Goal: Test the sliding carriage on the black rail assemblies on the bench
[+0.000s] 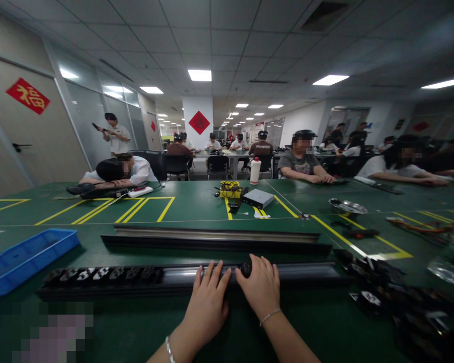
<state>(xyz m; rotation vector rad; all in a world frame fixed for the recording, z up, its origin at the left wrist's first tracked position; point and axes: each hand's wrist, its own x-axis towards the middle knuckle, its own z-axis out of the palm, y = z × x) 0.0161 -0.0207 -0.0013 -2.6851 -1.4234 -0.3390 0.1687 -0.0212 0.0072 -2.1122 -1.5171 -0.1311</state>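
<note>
A long black channel-shaped rail [306, 272] lies across the table in front of me. Several small black and silver parts [102, 273] sit in a row inside its left part. My left hand [209, 300] rests on the rail's middle, fingers stretched and a little apart, with nothing seen in it. Just right of it, my right hand [262, 287] has its thumb and index finger around a small black rounded part [245, 269] at the rail. The underside of that part is hidden.
Another long rail [219, 241] lies behind. A blue tray [30, 257] stands at left; a pile of black parts [393, 297] and a clear plastic bottle [452, 262] are at right. Farther back are a grey box [258, 198], a metal dish [347, 206] and seated people.
</note>
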